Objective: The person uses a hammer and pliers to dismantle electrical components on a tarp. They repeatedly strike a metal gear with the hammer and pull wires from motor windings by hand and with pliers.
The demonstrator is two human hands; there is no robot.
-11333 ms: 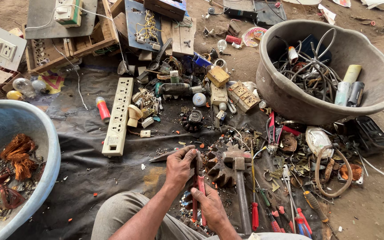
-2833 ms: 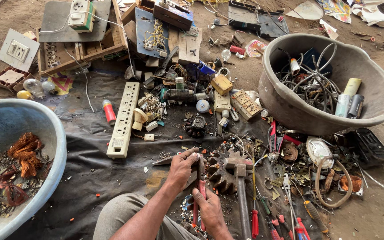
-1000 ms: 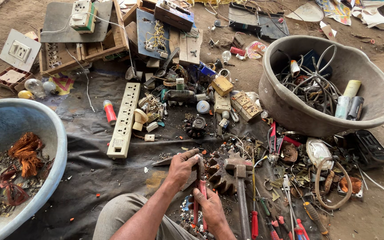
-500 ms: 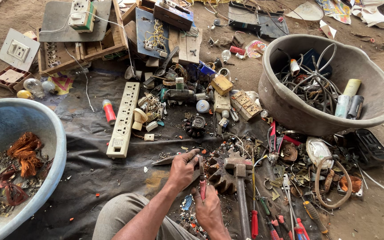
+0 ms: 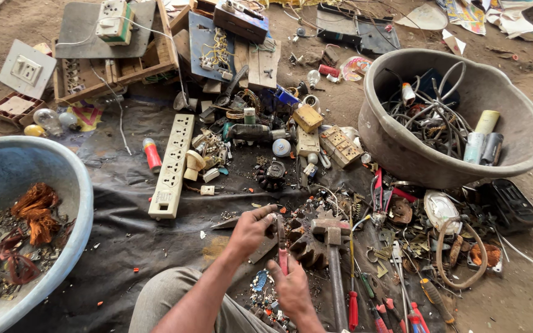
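My left hand [image 5: 252,229] reaches forward and pinches a small dark part at its fingertips, just above a flat metal piece on the black sheet [image 5: 124,228]. My right hand [image 5: 291,288] grips the red handles of a pair of pliers [image 5: 280,243] whose jaws point up toward the left fingertips. A rusty toothed gear [image 5: 300,243] lies right beside both hands. A hammer [image 5: 331,262] with a grey metal handle lies just right of the gear.
A blue basin [image 5: 63,185] with copper wire and scrap stands at left. A grey tub [image 5: 402,154] of cables and tubes sits at right. A white power strip [image 5: 172,165], switches, bulbs, screwdrivers [image 5: 353,296] and a hose ring [image 5: 464,253] litter the ground.
My right hand has slid nearer to me along the pliers and the left fingers have come together on the small part. Earlier both hands sat closer together over the pliers.
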